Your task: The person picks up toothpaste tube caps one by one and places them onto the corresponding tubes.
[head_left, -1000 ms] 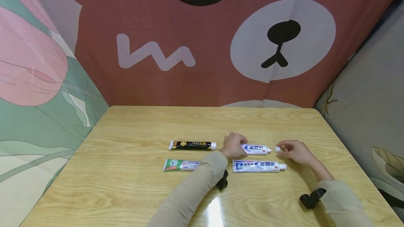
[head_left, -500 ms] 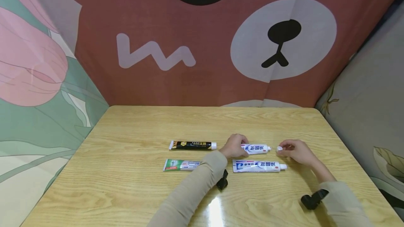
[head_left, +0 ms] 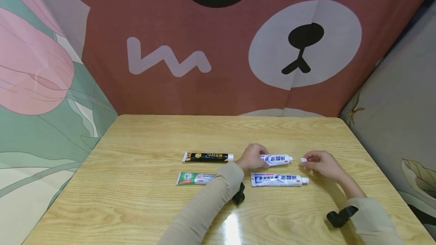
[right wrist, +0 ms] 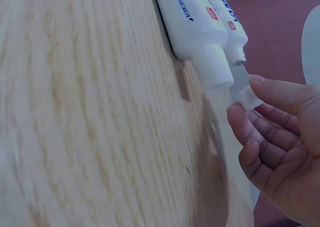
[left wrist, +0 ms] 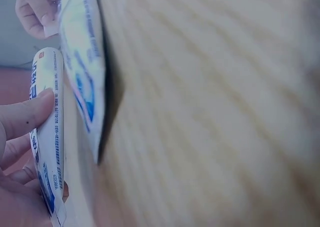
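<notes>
My left hand (head_left: 253,157) grips a white and blue toothpaste tube (head_left: 278,160) by its body, thumb on one side and fingers on the other. The nozzle of that tube is bare and points right. Between thumb and fingers my right hand (head_left: 321,165) pinches a small white cap (head_left: 303,160), a short gap away from the nozzle. In the right wrist view the cap (right wrist: 249,97) sits near the thumb tip. A second white and blue toothpaste tube (head_left: 276,179), capped, lies on the table just in front of the held one.
A black toothpaste tube (head_left: 208,157) with a white cap lies to the left on the wooden table (head_left: 136,199). In front of it is a green and white toothpaste tube (head_left: 194,178), partly covered by my left sleeve (head_left: 207,203). A brown printed cloth (head_left: 204,93) hangs behind the table.
My right hand has drifted slightly right with the cap, widening the gap to the nozzle. The left hand keeps its grip on the tube, nearly still.
</notes>
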Motion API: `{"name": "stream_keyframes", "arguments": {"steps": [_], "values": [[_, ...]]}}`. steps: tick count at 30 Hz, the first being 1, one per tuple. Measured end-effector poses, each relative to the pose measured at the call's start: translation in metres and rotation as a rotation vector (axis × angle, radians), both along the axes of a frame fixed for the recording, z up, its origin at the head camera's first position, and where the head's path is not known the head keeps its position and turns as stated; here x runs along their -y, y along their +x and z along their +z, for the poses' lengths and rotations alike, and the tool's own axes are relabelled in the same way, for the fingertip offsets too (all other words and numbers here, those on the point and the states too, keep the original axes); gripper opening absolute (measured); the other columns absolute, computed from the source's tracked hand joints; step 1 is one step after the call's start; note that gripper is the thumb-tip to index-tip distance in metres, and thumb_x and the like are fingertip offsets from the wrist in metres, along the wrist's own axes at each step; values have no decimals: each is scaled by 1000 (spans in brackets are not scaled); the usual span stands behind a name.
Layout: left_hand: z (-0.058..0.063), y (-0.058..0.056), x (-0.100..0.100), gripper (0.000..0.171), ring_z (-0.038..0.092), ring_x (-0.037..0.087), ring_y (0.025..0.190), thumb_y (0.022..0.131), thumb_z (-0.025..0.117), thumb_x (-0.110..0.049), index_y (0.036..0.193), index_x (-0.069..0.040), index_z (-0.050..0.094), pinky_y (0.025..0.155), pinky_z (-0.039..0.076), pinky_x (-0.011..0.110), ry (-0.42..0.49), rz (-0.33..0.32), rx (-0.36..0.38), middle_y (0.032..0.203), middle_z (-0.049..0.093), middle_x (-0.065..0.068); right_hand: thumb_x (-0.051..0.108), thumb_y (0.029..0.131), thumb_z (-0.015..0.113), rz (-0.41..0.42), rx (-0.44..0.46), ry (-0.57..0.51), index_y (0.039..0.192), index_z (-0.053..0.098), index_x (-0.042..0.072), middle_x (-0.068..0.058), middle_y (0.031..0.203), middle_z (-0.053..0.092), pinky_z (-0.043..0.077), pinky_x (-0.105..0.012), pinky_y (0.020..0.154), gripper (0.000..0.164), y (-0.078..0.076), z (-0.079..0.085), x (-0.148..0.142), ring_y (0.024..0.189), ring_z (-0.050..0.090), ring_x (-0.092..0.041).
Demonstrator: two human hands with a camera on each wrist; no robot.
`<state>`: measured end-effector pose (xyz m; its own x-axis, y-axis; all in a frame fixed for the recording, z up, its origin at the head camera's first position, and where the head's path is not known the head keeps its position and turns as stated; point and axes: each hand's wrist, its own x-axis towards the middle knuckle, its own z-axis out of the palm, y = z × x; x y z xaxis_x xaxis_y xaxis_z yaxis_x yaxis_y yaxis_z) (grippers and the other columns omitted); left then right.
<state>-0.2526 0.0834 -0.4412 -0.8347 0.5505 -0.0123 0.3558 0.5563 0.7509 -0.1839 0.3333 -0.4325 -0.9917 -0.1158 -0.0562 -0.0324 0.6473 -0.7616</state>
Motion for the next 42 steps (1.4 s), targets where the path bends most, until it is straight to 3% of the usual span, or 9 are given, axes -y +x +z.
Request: {"name": "stream_keyframes", "arguments": {"steps": [12, 20, 32, 42], "values": [[11, 1, 1, 33, 54, 5, 77, 65, 82, -6, 95, -4, 69, 71, 43, 16, 36, -39, -16, 84, 65, -3, 17, 86, 64, -4, -52, -36, 110, 57, -8, -13, 88, 58, 47, -29, 55, 36, 3, 2, -2, 68, 55, -17], [16, 1, 1, 32, 55, 4, 78, 66, 81, -8, 96, -5, 70, 70, 45, 16, 84, -44, 42, 87, 66, -4, 7, 87, 60, -1, -74, -134, 105, 54, -11, -18, 90, 60, 52, -31, 63, 26, 6, 3, -1, 75, 61, -16], [19, 4, -1, 31, 58, 5, 79, 68, 79, -8, 97, -5, 70, 70, 46, 17, 97, -39, 81, 91, 68, -2, 10, 90, 57, 26, -93, -202, 113, 53, -15, -28, 106, 58, 53, -31, 70, 34, 8, 3, 0, 84, 64, -19], [19, 3, -1, 29, 59, 6, 83, 68, 79, -8, 96, -6, 70, 73, 46, 17, 115, -38, 93, 92, 68, -2, 9, 89, 59, 18, -107, -192, 104, 57, -13, -19, 93, 63, 53, -32, 68, 26, 6, 3, 5, 79, 64, -20]]}}
